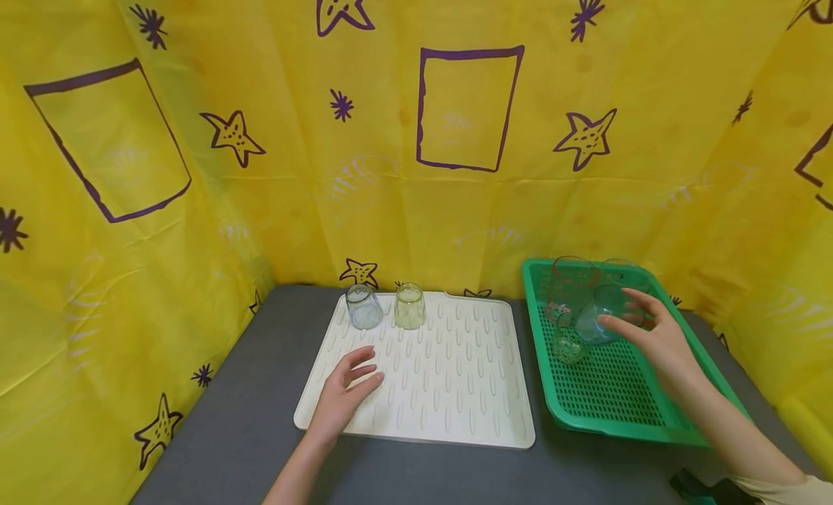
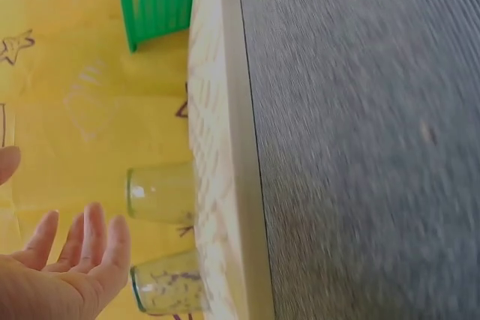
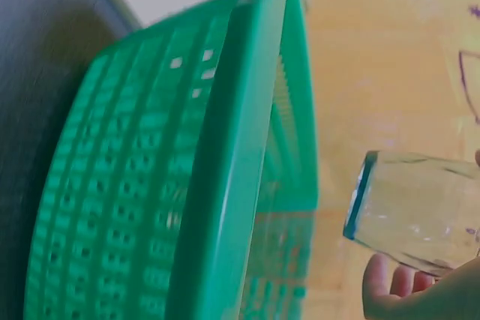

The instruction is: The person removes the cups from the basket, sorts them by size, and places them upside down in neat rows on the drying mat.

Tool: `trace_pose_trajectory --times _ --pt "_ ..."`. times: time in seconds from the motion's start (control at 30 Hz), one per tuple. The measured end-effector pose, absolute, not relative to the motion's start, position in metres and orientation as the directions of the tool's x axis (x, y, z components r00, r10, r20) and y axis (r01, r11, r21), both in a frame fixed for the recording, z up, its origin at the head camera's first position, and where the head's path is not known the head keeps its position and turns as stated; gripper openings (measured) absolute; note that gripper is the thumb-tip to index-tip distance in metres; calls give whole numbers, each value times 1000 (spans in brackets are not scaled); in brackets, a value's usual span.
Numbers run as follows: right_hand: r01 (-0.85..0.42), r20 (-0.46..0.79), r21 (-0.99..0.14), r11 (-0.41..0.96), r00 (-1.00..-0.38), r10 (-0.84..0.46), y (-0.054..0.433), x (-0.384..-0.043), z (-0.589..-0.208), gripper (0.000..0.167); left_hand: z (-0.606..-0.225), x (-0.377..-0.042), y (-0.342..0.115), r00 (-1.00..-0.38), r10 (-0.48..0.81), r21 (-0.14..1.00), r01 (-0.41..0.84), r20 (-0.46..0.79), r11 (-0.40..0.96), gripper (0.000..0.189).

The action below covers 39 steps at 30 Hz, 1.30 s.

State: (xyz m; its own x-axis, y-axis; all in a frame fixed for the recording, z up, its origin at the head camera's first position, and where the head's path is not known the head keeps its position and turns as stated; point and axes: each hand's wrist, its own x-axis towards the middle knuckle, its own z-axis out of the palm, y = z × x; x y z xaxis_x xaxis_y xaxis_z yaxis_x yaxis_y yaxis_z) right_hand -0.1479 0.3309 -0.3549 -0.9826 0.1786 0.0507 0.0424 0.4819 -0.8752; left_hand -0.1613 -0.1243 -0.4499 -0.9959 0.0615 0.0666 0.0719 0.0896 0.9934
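My right hand [image 1: 657, 335] grips a bluish drinking glass [image 1: 595, 325] over the green basket [image 1: 573, 419]. In the right wrist view this clear glass [image 3: 412, 211] shows a thick blue-green edge, with fingers [image 3: 377, 275] round its side. My left hand [image 1: 345, 393] hovers over the near left part of the white drying mat [image 1: 455, 389], fingers loosely bent and holding nothing. At the mat's far left stand two glasses, a pale blue glass [image 1: 365, 310] and a yellowish-green glass [image 1: 410, 307], both narrower at the top.
Inside the basket are a tall glass with a reddish rim [image 1: 553, 295], a small greenish glass [image 1: 569, 349] and another clear glass at the back, partly hidden. A yellow patterned cloth [image 1: 390, 215] hangs behind and beside the grey table [image 1: 241, 418]. A black object [image 1: 709, 487] lies at lower right.
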Motion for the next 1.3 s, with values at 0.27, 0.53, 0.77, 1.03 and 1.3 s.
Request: trace_pose_trajectory --times 0.27,0.53,0.77,1.03,1.3 --pt "-19 73 -900 435 -992 107 299 -142 -352 70 -447 -161 -106 -985 147 996 90 86 18 50" --pt "-49 57 -920 389 -998 8 263 -143 -352 71 -435 -165 -83 -958 268 994 106 106 -18 52" --pt "-84 73 -936 343 -996 -45 239 -147 -354 70 -424 -171 -64 -930 345 992 126 129 -30 58" --pt "-114 84 -947 299 -990 -111 211 -151 -365 67 -418 -176 -47 -898 411 987 158 156 -31 67" --pt "-147 93 -945 293 -977 -191 194 -151 -376 65 -419 -174 -39 -869 464 980 198 170 11 71"
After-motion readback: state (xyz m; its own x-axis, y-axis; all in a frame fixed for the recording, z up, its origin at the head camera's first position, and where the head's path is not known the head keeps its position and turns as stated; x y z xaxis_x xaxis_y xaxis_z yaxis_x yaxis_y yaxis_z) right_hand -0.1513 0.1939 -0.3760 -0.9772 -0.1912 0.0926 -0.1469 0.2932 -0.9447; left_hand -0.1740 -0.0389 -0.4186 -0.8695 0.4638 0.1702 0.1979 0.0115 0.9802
